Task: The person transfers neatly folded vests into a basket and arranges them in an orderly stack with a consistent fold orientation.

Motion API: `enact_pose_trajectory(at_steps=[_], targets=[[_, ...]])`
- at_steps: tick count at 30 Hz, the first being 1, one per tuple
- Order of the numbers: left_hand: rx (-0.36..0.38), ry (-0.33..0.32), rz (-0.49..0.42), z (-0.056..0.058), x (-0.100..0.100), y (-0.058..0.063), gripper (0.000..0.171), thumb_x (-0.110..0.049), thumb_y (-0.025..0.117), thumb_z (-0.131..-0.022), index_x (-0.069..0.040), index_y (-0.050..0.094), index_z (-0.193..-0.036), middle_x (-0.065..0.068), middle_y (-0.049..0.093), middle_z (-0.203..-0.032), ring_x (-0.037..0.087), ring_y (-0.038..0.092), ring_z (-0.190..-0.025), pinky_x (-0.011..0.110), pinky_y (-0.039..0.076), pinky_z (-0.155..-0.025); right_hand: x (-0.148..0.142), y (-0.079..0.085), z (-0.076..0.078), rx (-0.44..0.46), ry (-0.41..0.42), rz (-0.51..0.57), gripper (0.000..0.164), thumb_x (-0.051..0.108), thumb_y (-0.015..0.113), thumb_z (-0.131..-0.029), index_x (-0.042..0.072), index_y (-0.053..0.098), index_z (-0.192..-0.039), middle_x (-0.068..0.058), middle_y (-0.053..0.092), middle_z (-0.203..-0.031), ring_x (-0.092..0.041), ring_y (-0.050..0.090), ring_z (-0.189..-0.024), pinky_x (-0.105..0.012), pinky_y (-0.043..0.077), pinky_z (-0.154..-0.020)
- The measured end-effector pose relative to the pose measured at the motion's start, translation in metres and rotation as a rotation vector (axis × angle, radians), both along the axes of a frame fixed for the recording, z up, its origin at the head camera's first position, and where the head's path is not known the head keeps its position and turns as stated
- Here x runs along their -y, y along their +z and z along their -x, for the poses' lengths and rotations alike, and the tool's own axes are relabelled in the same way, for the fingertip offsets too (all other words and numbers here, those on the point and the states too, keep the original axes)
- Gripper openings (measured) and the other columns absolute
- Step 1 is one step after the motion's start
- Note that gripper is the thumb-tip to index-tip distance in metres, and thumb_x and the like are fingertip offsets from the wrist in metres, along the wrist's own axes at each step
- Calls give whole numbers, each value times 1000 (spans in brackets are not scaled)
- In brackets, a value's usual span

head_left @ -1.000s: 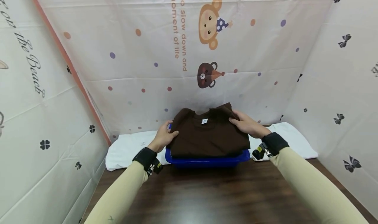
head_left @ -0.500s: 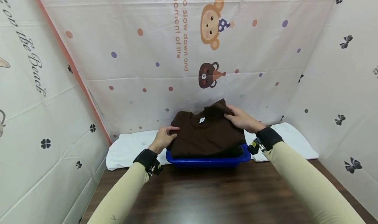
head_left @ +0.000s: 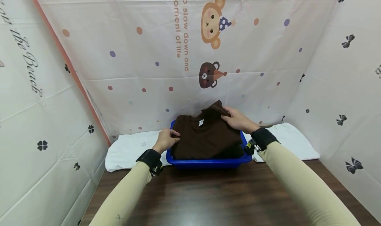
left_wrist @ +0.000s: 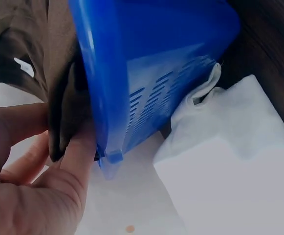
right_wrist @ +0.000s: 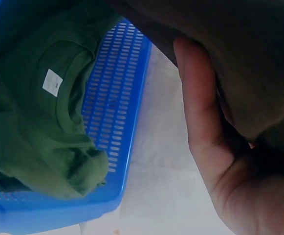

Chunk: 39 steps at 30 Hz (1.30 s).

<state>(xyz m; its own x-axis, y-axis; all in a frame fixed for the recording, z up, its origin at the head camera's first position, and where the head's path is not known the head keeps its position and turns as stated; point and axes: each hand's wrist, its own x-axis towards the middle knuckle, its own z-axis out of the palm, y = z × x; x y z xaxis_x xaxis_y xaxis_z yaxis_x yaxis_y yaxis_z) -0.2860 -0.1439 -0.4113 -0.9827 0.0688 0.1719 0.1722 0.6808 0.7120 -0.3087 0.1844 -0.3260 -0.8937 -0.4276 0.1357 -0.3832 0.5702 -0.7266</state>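
Observation:
A folded brown T-shirt (head_left: pixel 205 136) with a white neck label lies over the blue basket (head_left: pixel 205 163), its right side raised and tilted. My right hand (head_left: pixel 239 120) grips its upper right shoulder. At its left edge, my left hand (head_left: pixel 165 140) pinches the cloth; the left wrist view shows a brown fold (left_wrist: pixel 66 112) between thumb and fingers, beside the basket's rim. Beneath it, in the right wrist view, a green T-shirt (right_wrist: pixel 39 112) with a white label lies in the basket with perforated walls (right_wrist: pixel 115 98). The brown shirt's underside is mostly hidden.
Folded white cloth lies on both sides of the basket: one piece at left (head_left: pixel 128 150), one at right (head_left: pixel 293 141). A printed curtain (head_left: pixel 143 54) stands close behind. The dark wooden table (head_left: pixel 202 196) extends toward me.
My right hand has moved left and slightly up with the brown T-shirt's right side, uncovering the basket's right rim. The left hand has stayed near the left edge, its fingers shifting on the cloth.

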Motion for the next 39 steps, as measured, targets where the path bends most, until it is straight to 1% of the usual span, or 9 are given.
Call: enact_pose_trajectory(at_steps=[5,7,11,13,16,23,30,34,39], targets=[[-100,-28,129,3,-8,-3,10,-2,78,-88,0,80,-97,16,74,-105,34,67,-105,46,57,-88,8,-4,2,-93,-24,-66,45,15,48,-109,7,44,-153,-21,52,-147,-40,46,-138,-57,36,-113],[-132,-19,203,3,-11,-4,9,-3,78,-88,-1,79,-97,15,74,-102,33,69,-99,46,59,-83,10,-6,2,-116,-16,-84,42,15,49,-109,7,47,-150,-19,54,-145,-39,48,-137,-56,37,-112],[-183,35,362,1,-16,-4,10,-10,80,-88,-7,79,-98,12,75,-99,31,71,-86,47,60,-72,15,-9,1,-90,26,-58,41,14,48,-109,7,47,-150,-19,54,-145,-38,47,-138,-55,37,-113],[-209,58,411,-1,-16,-3,12,-12,81,-88,-8,79,-99,11,75,-97,30,71,-84,48,60,-69,16,-9,1,-74,40,-37,42,13,47,-110,6,45,-151,-20,52,-147,-39,45,-140,-56,35,-114],[-238,56,441,-1,-15,-5,14,-12,81,-88,-8,79,-101,11,75,-97,30,71,-85,48,60,-70,16,-11,2,-66,32,-26,42,13,45,-110,5,44,-151,-21,51,-148,-40,43,-141,-56,33,-115],[-311,-34,558,1,-9,-16,17,-7,79,-85,-5,81,-102,14,77,-99,38,68,-90,50,55,-77,18,-19,4,-108,9,-69,41,16,45,-110,2,48,-148,-23,54,-144,-41,47,-137,-56,37,-112],[-373,-40,643,0,-6,-25,15,-11,80,-85,-10,83,-100,11,77,-96,35,66,-86,49,53,-75,19,-25,5,-79,1,-73,43,16,44,-111,2,45,-151,-23,50,-149,-41,42,-142,-56,33,-116],[-365,-38,715,-2,-10,-25,2,-13,80,-86,-11,80,-86,10,75,-84,31,62,-83,45,50,-71,18,-25,5,-57,-9,-79,47,18,43,-111,2,39,-155,-23,44,-155,-41,36,-146,-56,30,-118],[-340,-57,803,-4,-15,-22,19,-10,78,-86,-11,67,-70,10,71,-76,30,59,-86,43,46,-72,18,-26,5,-40,-11,-92,46,20,42,-112,2,40,-154,-23,44,-154,-41,36,-146,-56,31,-117]])
